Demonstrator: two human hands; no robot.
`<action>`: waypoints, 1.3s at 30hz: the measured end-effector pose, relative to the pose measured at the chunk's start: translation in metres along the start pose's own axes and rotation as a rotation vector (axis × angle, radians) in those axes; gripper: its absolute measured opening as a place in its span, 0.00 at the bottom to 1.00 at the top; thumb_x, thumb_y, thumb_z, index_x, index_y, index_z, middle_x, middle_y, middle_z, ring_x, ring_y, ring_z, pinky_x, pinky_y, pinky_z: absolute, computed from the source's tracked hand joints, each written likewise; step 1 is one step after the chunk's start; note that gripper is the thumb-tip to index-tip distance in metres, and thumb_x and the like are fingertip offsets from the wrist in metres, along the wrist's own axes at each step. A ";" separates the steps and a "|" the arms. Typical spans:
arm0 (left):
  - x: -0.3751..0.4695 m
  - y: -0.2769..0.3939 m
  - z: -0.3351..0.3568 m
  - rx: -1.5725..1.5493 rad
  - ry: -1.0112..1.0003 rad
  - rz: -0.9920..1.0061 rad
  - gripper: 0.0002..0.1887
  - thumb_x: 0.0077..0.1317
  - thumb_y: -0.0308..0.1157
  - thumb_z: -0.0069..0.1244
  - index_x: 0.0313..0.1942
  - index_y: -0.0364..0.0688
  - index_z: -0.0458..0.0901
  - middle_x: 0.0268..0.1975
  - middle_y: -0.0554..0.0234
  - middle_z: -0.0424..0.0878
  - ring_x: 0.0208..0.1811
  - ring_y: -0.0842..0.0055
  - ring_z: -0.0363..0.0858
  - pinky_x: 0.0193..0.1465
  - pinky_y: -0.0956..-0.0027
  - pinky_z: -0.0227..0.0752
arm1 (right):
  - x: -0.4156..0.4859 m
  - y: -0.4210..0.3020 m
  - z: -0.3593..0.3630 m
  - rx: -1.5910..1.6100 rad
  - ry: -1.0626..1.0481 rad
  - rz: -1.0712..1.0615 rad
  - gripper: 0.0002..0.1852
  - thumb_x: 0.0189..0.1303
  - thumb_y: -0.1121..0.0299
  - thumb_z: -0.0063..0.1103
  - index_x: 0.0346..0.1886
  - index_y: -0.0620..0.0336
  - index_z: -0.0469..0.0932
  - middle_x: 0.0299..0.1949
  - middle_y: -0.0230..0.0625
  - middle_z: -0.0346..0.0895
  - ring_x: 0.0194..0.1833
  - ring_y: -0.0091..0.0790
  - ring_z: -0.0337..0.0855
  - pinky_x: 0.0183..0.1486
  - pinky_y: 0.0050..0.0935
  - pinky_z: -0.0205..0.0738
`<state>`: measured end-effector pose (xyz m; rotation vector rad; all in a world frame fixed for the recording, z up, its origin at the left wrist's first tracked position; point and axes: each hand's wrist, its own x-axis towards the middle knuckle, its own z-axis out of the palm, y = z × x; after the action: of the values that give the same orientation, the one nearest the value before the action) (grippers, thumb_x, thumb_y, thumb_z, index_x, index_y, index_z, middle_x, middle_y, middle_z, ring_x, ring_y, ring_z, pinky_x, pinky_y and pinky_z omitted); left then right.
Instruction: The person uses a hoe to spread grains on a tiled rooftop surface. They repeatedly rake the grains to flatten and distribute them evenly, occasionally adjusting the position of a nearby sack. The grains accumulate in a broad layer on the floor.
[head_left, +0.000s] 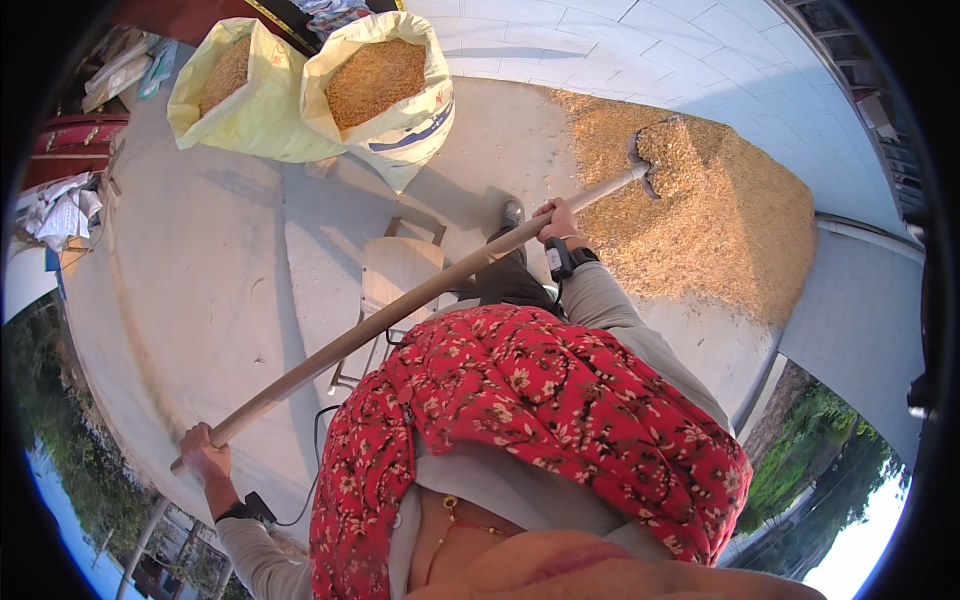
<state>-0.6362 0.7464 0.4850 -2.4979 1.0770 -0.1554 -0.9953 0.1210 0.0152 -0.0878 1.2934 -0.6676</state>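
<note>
A shovel with a long wooden handle (390, 315) runs slantwise across the view. My left hand (205, 453) grips it close to the butt end, at the lower left. Further up, near the blade, my right hand (556, 220) is closed around the shaft. The shovel's blade lies against a large heap of yellow-orange grain (735, 217), which looks like corn kernels, and bears a load of kernels (667, 154). Much of the blade is hidden under them. Both wrists wear a dark band with a small device.
Two open woven sacks, a left one (262, 127) and a right one (442, 105), stand upper left, holding grain. A wooden-seated chair (401, 270) stands beside my legs. The heap rests against a pale wall (525, 45). A black cable hangs near my left arm.
</note>
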 end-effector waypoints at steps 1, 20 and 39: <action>-0.001 -0.001 0.000 0.034 0.021 -0.025 0.14 0.41 0.24 0.59 0.28 0.46 0.73 0.29 0.61 0.77 0.35 0.58 0.76 0.41 0.54 0.70 | -0.001 0.001 0.003 -0.264 -0.088 -0.129 0.09 0.58 0.66 0.56 0.26 0.61 0.72 0.27 0.43 0.76 0.33 0.44 0.79 0.40 0.44 0.76; -0.151 -0.083 -0.037 0.468 0.619 -0.492 0.10 0.61 0.37 0.61 0.29 0.47 0.76 0.32 0.70 0.81 0.38 0.67 0.80 0.47 0.60 0.72 | -0.104 0.074 0.091 -1.000 -0.690 -0.411 0.22 0.42 0.89 0.61 0.43 0.59 0.74 0.37 0.41 0.81 0.43 0.40 0.83 0.47 0.34 0.77; -0.395 -0.075 -0.077 0.826 0.554 -0.839 0.11 0.59 0.44 0.65 0.29 0.51 0.81 0.31 0.78 0.85 0.35 0.76 0.85 0.39 0.66 0.71 | -0.235 0.167 0.233 -0.772 -0.869 0.079 0.05 0.58 0.77 0.51 0.38 0.63 0.68 0.35 0.39 0.71 0.40 0.35 0.75 0.44 0.28 0.75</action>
<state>-0.8810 1.0502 0.6100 -1.9604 -0.0275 -1.2856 -0.7430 0.3042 0.2158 -0.8565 0.6295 0.0107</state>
